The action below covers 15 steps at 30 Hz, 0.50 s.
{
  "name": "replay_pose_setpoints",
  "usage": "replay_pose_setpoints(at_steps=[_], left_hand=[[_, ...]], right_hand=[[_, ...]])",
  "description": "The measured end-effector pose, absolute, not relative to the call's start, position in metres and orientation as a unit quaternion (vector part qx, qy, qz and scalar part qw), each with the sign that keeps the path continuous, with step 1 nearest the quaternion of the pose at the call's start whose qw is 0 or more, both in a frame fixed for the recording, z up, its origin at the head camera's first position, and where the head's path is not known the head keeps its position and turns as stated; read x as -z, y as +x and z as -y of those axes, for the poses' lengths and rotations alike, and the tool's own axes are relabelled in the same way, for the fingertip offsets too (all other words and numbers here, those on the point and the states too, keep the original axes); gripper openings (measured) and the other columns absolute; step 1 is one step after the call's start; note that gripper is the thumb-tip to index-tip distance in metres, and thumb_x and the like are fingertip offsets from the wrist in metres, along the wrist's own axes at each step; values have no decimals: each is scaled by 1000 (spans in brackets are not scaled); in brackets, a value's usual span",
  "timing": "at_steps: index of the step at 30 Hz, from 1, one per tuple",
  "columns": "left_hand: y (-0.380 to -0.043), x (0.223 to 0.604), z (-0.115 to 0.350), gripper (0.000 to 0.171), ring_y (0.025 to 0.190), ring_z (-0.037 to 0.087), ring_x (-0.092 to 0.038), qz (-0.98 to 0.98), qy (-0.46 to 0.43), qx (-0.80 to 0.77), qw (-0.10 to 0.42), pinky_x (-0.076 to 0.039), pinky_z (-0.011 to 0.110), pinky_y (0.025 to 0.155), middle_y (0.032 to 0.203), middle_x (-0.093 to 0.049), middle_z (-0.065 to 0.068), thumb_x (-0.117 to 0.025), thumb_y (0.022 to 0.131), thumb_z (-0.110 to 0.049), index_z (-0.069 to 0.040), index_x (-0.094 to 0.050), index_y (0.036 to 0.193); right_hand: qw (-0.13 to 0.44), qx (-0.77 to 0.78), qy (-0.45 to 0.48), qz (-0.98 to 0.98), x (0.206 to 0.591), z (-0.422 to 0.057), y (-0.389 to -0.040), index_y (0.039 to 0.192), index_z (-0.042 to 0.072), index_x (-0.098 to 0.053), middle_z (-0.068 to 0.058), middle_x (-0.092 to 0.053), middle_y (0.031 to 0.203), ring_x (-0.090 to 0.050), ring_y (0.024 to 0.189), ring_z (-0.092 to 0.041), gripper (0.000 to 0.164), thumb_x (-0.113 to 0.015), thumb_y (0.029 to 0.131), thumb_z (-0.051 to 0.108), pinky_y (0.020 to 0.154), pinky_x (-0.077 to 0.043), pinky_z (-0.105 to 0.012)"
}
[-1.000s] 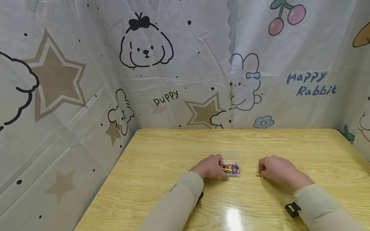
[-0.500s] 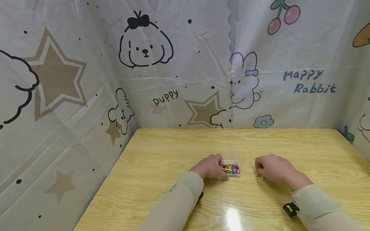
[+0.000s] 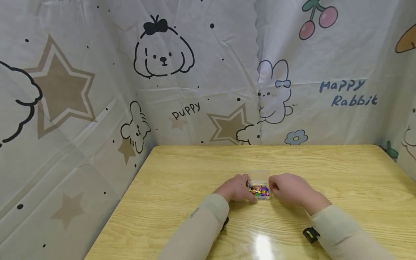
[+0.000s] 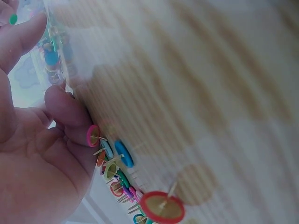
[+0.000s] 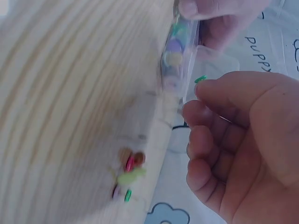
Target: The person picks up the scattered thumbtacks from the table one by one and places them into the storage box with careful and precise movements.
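Box [image 3: 259, 182] between hands [image 3: 238, 188] [image 3: 292, 189], green pin [image 5: 200, 79] seemingly pinched in right.

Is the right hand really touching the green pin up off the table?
Touching. The right wrist view shows the green pin right against the fingers of the right hand, with no gap.

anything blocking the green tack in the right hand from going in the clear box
Nothing visible does: the small, round green tack, pinched by the right hand, is beside the rectangular clear plastic box. The transparent lid stands open behind, and the left hand holds the left end.
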<state>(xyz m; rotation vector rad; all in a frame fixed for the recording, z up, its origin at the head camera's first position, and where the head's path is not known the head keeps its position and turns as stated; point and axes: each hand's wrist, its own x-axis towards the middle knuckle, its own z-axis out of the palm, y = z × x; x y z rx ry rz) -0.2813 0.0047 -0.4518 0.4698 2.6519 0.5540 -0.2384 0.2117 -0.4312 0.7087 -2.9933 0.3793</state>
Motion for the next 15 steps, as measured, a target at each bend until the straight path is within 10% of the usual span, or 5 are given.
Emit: replay_pose_setpoints(at_steps=[15], left_hand=[[-280,453,-3,50,73,16,-49,-945,178,-197,191,-43,33,62,91,-49,-2,-82,67,-48,-24,-50,98]], right_hand=[[1,-83,219,972,437,-187,-240,77,22,-61,10,-56,69,-46,59,-9,12,-63,86,13,55,-46,-35]])
